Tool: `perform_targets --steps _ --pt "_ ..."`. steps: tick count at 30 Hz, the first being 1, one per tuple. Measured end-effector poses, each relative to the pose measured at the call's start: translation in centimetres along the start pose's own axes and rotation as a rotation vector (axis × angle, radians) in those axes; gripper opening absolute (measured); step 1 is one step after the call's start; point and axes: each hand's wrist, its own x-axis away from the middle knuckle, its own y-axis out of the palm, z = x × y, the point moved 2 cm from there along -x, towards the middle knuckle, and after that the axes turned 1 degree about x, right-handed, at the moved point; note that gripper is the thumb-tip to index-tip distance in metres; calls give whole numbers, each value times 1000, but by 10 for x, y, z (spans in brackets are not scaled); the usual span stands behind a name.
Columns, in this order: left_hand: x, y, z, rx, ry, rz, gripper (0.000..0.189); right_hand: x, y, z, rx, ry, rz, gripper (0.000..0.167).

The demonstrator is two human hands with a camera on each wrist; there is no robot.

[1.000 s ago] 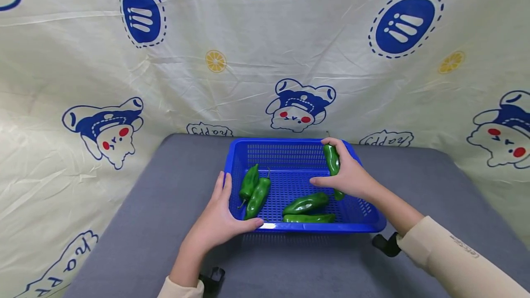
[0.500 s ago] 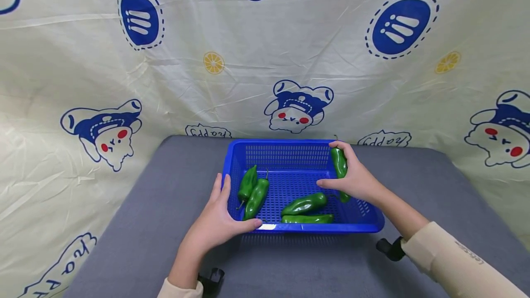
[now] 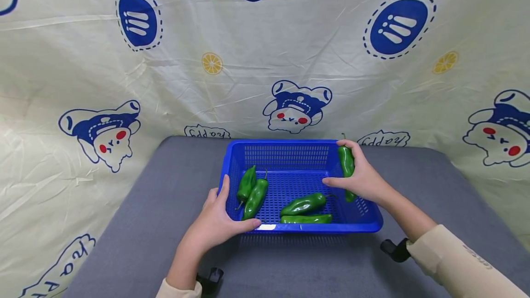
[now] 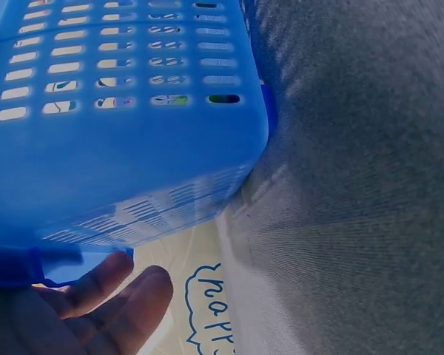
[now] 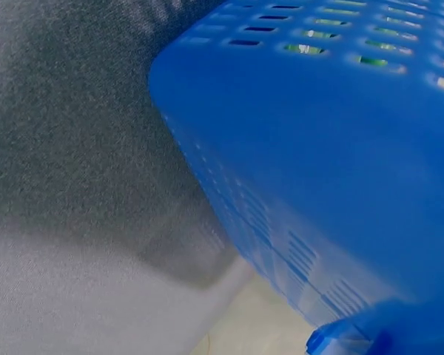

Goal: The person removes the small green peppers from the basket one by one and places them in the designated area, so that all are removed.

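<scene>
Blue basket (image 3: 314, 228) with slotted walls stands on the grey cloth. My left hand (image 3: 215, 217) steadies its near left corner, thumb laid along the front rim and fingers along the outer left side. In the left wrist view those fingers (image 4: 137, 310) reach out beside the basket wall. Over the basket's right side, my right hand (image 3: 364, 178) holds a green pepper (image 3: 347, 162), the thumb crossing in front of it. The pepper's stem points away and its lower end shows beneath the hand. In the right wrist view the hand is hidden, with basket wall (image 5: 303, 126) filling the frame.
Two green peppers (image 3: 256, 197) lie along the basket's left side. Another pair, including one pepper (image 3: 304, 204) with its stem to the right, lies near the front wall. A printed white cloth (image 3: 248, 95) hangs behind the table (image 3: 186, 164).
My right hand has shifted right with the pepper, toward the basket's right wall. The left hand has stayed at its corner, with its fingers slightly shifted. The other peppers lie as before.
</scene>
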Motion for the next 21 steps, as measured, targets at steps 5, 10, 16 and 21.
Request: perform_targets --steps 5,10,16,21 --pt "0 0 0 -34 4 21 133 2 -7 0 8 -2 11 105" --pt "0 0 0 -46 -4 17 133 4 -19 5 8 1 25 105" --pt "-1 -1 0 -34 -9 -18 133 5 -31 16 29 9 43 106" --pt "-2 -1 -2 -7 -24 -34 135 7 -38 30 25 21 53 105"
